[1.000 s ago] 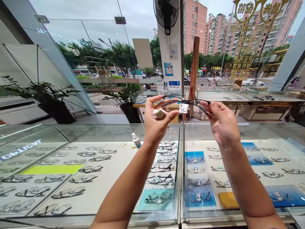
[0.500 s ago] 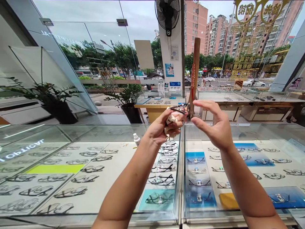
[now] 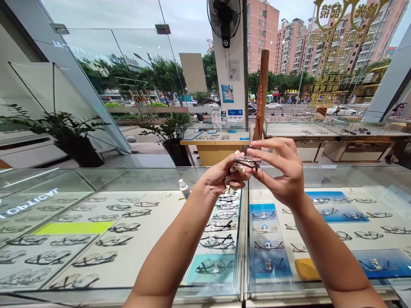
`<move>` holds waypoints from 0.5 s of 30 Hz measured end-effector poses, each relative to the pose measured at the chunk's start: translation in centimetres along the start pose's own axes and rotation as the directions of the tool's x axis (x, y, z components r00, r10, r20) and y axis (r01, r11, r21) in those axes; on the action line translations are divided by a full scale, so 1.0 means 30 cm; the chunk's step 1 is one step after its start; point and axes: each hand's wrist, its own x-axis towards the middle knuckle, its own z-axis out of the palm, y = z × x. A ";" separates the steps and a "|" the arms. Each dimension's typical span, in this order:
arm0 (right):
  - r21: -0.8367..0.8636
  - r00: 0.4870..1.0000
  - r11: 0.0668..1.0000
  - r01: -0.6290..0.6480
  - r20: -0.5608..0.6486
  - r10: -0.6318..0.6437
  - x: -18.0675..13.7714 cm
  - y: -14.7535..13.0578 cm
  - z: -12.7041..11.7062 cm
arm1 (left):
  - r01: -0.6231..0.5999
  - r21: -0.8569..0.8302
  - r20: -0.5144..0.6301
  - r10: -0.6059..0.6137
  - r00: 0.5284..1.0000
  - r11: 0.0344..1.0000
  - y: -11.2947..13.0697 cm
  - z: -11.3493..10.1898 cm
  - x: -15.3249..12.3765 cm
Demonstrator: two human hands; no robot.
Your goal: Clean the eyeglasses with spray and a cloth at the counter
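Note:
Above the glass display counter (image 3: 128, 179) both my hands meet at chest height. My right hand (image 3: 284, 173) pinches a pair of dark-framed glasses (image 3: 248, 161) between thumb and fingers. My left hand (image 3: 221, 177) is closed on a small beige cloth (image 3: 233, 170) and presses it against the glasses. The glasses appear folded or turned end-on, so only a short dark part shows.
Under the counter glass lie several rows of spectacle frames (image 3: 218, 241) on white, blue and yellow mats. A small white dropper bottle (image 3: 184, 188) stands on the counter left of my left arm. Beyond are more display cases (image 3: 298, 128), potted plants (image 3: 173, 137), a fan (image 3: 224, 19) and shop windows.
A second ago both hands held the glasses spread wide. Then my right hand let go and the left held them with the cloth. Now my right hand grips them again, closer in.

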 end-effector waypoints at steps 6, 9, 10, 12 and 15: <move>0.016 1.000 1.000 0.000 -0.004 0.000 -0.001 -0.005 0.004 | 0.001 -0.009 0.062 -0.001 0.998 1.000 0.003 -0.001 -0.007; 0.021 0.999 0.999 -0.039 0.036 0.038 0.002 -0.004 0.003 | 0.009 0.006 0.095 -0.009 0.995 1.000 0.006 0.003 -0.010; 0.023 0.998 0.998 -0.057 0.042 0.056 0.002 -0.004 0.002 | 0.014 0.023 0.105 -0.016 0.994 1.000 0.006 0.008 -0.009; 0.031 0.995 0.995 -0.090 0.038 0.088 0.003 -0.007 0.000 | 0.012 0.091 0.106 -0.022 0.994 0.996 0.005 0.021 -0.009; 0.041 0.991 0.990 -0.133 0.006 0.132 0.006 -0.014 -0.007 | -0.072 0.303 0.003 0.075 0.997 0.950 0.019 0.031 -0.021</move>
